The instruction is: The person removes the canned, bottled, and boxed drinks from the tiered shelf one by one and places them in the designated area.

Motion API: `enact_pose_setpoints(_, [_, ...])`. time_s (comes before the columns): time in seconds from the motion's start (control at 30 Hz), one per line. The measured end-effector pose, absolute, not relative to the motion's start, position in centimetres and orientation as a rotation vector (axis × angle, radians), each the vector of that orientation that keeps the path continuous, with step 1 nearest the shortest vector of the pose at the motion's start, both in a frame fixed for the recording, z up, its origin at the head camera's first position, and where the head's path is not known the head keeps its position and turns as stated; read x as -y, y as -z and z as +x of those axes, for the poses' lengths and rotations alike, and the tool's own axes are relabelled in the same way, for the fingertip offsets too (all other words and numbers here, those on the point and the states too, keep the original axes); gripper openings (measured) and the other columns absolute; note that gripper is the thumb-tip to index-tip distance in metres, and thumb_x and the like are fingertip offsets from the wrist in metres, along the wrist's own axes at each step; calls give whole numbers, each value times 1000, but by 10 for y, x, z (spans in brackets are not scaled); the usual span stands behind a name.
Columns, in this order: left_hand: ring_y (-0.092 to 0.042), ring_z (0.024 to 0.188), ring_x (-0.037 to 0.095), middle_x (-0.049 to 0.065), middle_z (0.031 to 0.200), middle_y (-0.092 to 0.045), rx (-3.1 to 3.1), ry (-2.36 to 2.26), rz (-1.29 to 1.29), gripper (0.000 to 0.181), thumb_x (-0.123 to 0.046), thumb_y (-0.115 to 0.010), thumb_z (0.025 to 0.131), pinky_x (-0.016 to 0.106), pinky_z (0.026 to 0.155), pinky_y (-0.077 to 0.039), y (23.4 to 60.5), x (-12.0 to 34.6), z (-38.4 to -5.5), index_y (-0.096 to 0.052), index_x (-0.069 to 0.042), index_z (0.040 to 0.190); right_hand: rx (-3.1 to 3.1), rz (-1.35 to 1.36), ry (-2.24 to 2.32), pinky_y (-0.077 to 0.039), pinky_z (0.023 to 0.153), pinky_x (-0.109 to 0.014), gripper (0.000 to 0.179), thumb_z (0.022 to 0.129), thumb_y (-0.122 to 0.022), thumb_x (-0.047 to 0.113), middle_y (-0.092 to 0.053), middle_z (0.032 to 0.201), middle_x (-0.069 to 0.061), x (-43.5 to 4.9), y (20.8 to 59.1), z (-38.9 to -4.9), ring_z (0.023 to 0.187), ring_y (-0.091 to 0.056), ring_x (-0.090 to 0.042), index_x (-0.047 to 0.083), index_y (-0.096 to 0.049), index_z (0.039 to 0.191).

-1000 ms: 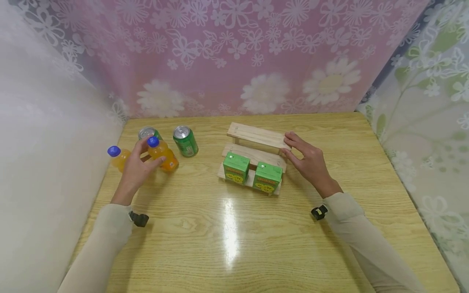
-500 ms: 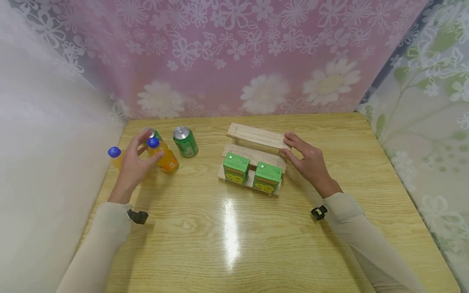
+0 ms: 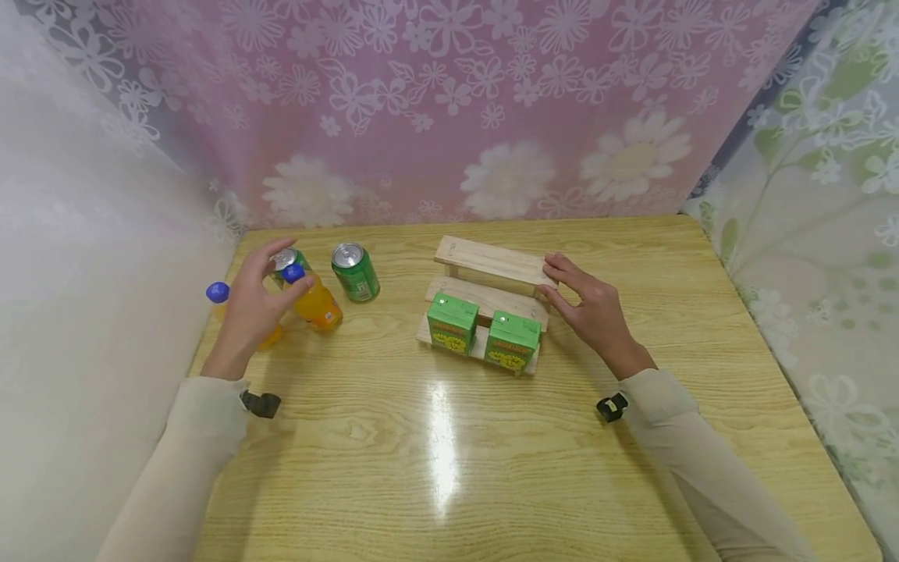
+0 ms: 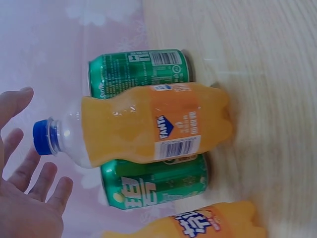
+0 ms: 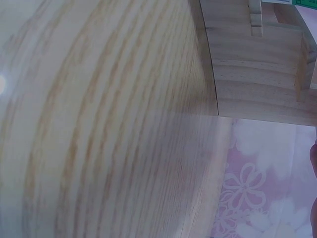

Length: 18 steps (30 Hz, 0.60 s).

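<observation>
My left hand (image 3: 251,300) is around the near side of an orange soda bottle (image 3: 319,304) with a blue cap. The left wrist view shows its fingers spread apart from the cap, and the Fanta label is readable. A second orange soda bottle (image 3: 218,293) is partly hidden behind that hand. Two green soda cans (image 4: 141,69) stand behind the upright front bottle. My right hand (image 3: 590,304) holds the right end of the top step of a wooden tiered shelf (image 3: 495,261), thumb at its front edge. Two green drink cartons (image 3: 453,324) stand on the bottom step.
The wood-grain table (image 3: 379,453) reaches a pink flowered curtain (image 3: 449,117) at the back. A pale sheet (image 3: 84,312) borders its left side and a flowered one the right. One can (image 3: 356,273) stands between bottle and shelf.
My left hand has shifted slightly left and back, and its fingers have spread away from the front bottle's cap. The right hand, shelf and cartons have stayed still.
</observation>
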<state>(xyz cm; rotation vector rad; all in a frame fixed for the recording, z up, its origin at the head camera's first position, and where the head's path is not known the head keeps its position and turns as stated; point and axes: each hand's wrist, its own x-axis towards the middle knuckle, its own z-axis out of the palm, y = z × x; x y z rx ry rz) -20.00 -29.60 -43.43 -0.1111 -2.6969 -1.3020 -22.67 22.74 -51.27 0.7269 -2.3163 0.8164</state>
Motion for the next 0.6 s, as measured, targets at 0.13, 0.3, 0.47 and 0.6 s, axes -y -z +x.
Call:
enact_pose_setpoints(0.13, [-43, 155, 44, 9, 170, -45, 2698, 1270, -135, 68, -40, -80, 101, 68, 127, -35, 430, 293, -202, -53, -24, 162, 2319, 725, -817, -58, 100, -54, 46, 91, -87, 5, -71, 144, -18, -227, 512, -226, 133, -70, -38, -2, -75, 135])
enact_pose_setpoints(0.3, [-42, 156, 40, 6, 169, -47, 2672, 1276, -181, 66, -38, -81, 101, 67, 128, -34, 425, 286, -204, -56, -22, 160, 2316, 723, -820, -58, 100, -54, 47, 91, -87, 5, -71, 144, -17, -227, 511, -226, 132, -70, -38, -2, -74, 135])
enact_pose_setpoints(0.47, [-39, 159, 35, 4, 169, -48, 2675, 1239, -216, 62, -37, -80, 102, 68, 129, -31, 418, 279, -205, -58, -22, 158, 2311, 726, -826, -58, 100, -55, 47, 91, -87, 4, -71, 144, -18, -227, 511, -226, 132, -70, -40, -3, -74, 135])
enact_pose_setpoints(0.6, [-37, 160, 34, 5, 169, -48, 2662, 1260, -260, 60, -35, -79, 102, 68, 131, -28, 414, 272, -206, -59, -21, 157, 2307, 727, -833, -58, 100, -55, 46, 91, -87, 4, -71, 143, -19, -227, 511, -225, 132, -70, -40, -3, -75, 135])
